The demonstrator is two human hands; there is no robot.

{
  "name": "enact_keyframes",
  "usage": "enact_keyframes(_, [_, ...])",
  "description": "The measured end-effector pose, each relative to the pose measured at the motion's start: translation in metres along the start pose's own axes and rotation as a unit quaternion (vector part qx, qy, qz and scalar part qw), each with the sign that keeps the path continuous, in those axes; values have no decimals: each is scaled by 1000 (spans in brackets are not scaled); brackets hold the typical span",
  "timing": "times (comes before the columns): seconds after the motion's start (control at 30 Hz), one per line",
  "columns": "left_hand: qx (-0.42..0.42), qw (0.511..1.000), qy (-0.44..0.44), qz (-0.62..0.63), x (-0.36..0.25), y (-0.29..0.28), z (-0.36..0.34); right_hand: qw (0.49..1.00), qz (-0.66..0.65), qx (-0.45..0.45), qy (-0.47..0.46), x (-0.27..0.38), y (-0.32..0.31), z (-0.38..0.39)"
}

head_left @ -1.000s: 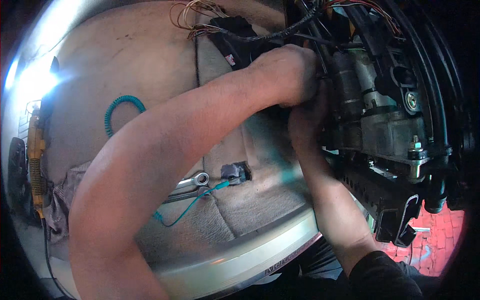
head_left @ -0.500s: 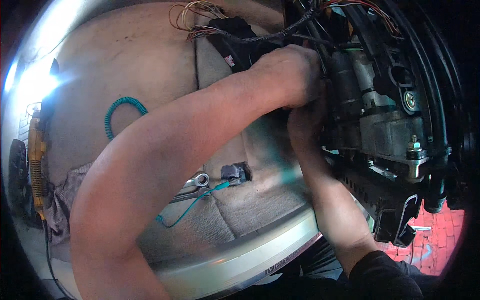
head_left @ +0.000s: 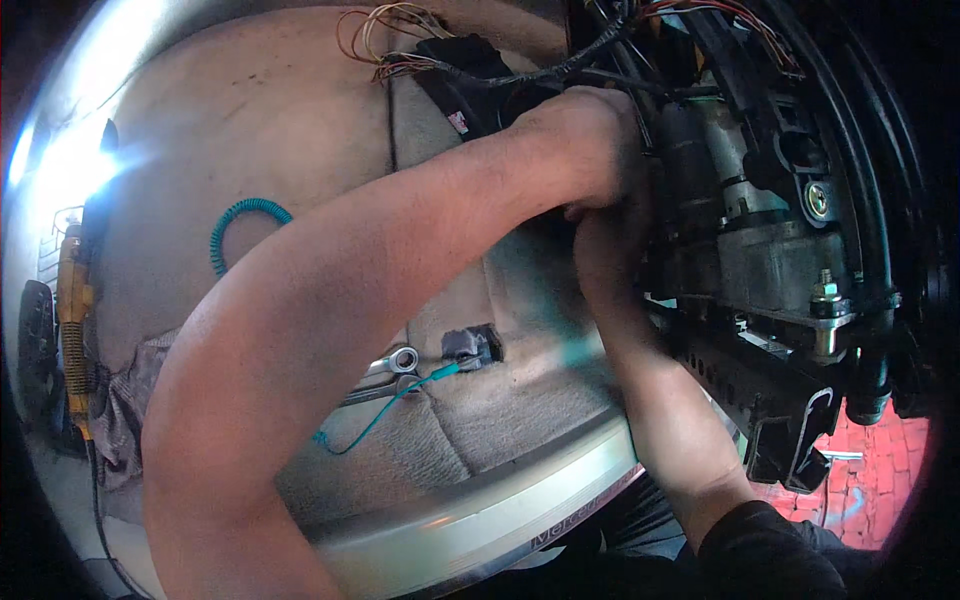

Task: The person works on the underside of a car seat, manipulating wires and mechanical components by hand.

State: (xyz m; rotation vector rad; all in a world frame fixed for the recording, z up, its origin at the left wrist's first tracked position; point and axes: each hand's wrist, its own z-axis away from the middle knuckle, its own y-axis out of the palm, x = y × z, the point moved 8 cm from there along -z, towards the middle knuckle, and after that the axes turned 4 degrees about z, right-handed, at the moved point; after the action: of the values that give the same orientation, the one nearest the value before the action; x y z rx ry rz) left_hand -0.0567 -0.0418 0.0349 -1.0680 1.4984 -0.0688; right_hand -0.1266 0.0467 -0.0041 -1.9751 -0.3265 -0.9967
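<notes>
My left arm reaches across the carpet to the upper right. My left hand (head_left: 590, 135) is bent at the wrist beside a dark metal and plastic assembly (head_left: 765, 260), its fingers hidden behind the back of the hand and in shadow. Below it, my right hand (head_left: 618, 222) comes up from the lower right, dim and partly covered by the left. Whatever either hand holds cannot be made out. A black wrapped wiring harness (head_left: 530, 75) passes just above them, near a dark box (head_left: 470, 60) with loose coloured wires.
Wrenches (head_left: 395, 362) lie on the beige carpet (head_left: 540, 340) by a teal lead (head_left: 375, 425) and a small grey piece (head_left: 468, 345). A lit yellow work lamp (head_left: 72, 300), grey cloth (head_left: 130, 400) and coiled teal cord (head_left: 222, 235) are at left. A metal door sill (head_left: 480, 540) crosses the front.
Both hands stay at the same spot, with only a slight shift of the left hand and forearm. The assembly at right appears marginally shifted left. Nothing else visibly differs.
</notes>
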Motion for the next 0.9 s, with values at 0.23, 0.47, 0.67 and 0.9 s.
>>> enact_keyframes(0.23, [14, 1000, -5, -25, -2, 3, -3, 1000, -18, -8, 24, -9, -3, 0])
enact_keyframes(0.47, [40, 999, -7, -10, -5, -4, 1, 999, -34, -8, 14, -5, -1, 1])
enact_keyframes(0.67, [1, 999, 2, 39, 6, -3, -1, 997, -45, -52, 19, -2, -1, 1])
enact_keyframes(0.9, [39, 999, -3, -1, 6, 1, -4, 996, -66, -44, 45, 0, -1, 0])
